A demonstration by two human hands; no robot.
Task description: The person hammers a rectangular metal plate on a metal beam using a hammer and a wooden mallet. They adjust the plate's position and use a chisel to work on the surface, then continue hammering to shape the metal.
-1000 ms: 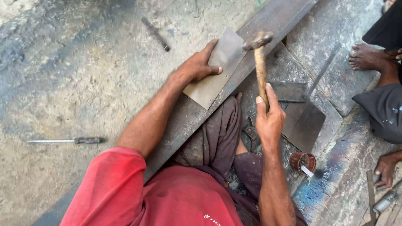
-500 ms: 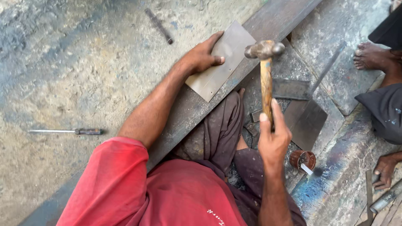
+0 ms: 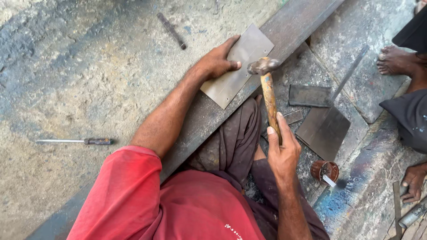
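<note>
Here your left hand (image 3: 216, 62) lies flat, fingers spread, pressing down on the thin rectangular grey metal sheet (image 3: 238, 64), which rests across the long dark steel beam (image 3: 284, 33) running diagonally over the concrete floor (image 3: 66, 80). Your right hand (image 3: 281, 149) is wrapped tight round the worn wooden handle of the hammer (image 3: 268, 91), whose steel head sits right at the sheet's near edge. Just beside that hand, to its right, lie a dark square metal plate (image 3: 323, 129) and a smaller flat grey piece (image 3: 309, 94). A small rusty round tin (image 3: 324, 171) with a pale stick in it stands near your wrist. A slim screwdriver (image 3: 75, 141) lies well apart on the floor to your left. Another person's bare foot (image 3: 393, 60) and hand (image 3: 413, 180) show at the right edge.
</note>
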